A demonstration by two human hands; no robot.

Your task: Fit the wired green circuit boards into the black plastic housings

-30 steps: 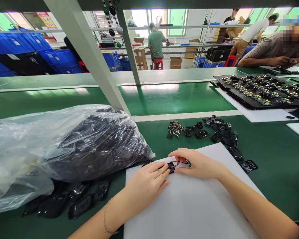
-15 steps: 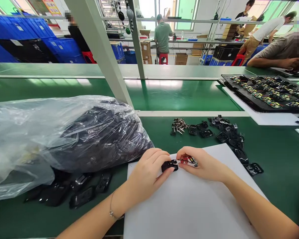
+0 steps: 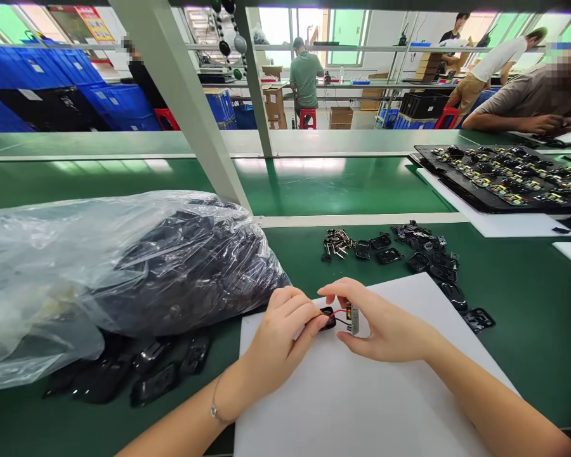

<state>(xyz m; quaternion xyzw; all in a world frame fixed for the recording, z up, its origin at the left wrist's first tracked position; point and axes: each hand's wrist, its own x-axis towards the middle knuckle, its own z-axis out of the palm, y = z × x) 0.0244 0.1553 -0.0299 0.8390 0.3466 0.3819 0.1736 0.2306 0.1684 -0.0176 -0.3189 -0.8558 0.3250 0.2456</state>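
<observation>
My left hand is closed on a small black plastic casing, pressing it near the far edge of a white sheet. Thin red and black wires run from the casing to a small circuit board. The board sits upright in the curve of my right hand, between thumb and fingers. The tip of my right index finger is stretched forward, apart from the thumb. My left fingers hide part of the casing.
A clear plastic bag of dark parts lies left, with loose black casings before it. Beyond the sheet are metal pins and black covers. A black tray of wired boards stands right, near a co-worker.
My right fingers have spread from their pinch at the wires. The circuit board has turned upright and come closer to the casing. The left fingertips have shifted on the casing. The view has tilted slightly up.
</observation>
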